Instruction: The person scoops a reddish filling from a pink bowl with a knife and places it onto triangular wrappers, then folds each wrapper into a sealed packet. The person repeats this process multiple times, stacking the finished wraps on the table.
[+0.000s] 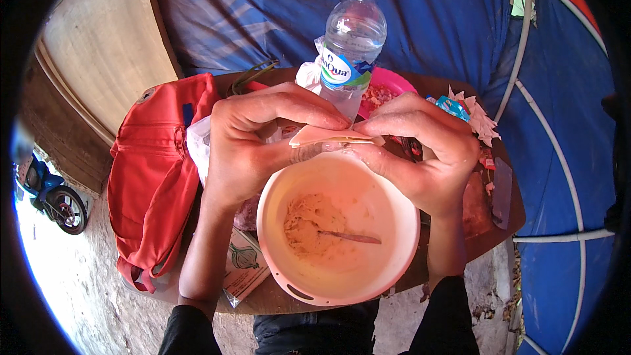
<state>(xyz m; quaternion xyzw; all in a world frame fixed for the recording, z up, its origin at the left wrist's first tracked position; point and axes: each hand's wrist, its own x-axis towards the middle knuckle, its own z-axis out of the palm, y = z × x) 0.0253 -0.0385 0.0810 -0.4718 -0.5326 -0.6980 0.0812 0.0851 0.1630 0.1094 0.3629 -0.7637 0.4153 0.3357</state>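
Note:
My left hand [253,135] and my right hand [424,148] meet above the bowl, each pinching one side of a thin, pale folded dough wrapper [328,136]. Thumbs press from below and fingers from above; its layered edge faces me. I cannot make out whether anything lies inside the fold. Beneath them a large white plastic bowl [409,236] holds a beige, pasty mixture [305,223], mostly toward its left side. A metal spoon [355,236] rests in it, its handle pointing right.
Behind my hands stands a large clear water bottle [355,33] with a blue cap. A pink bowl [401,79] of reddish food sits beside it. A red bag [154,171] lies left, a printed packet [243,266] near the front edge, and a turquoise packet [453,107] at right on the brown table [490,236].

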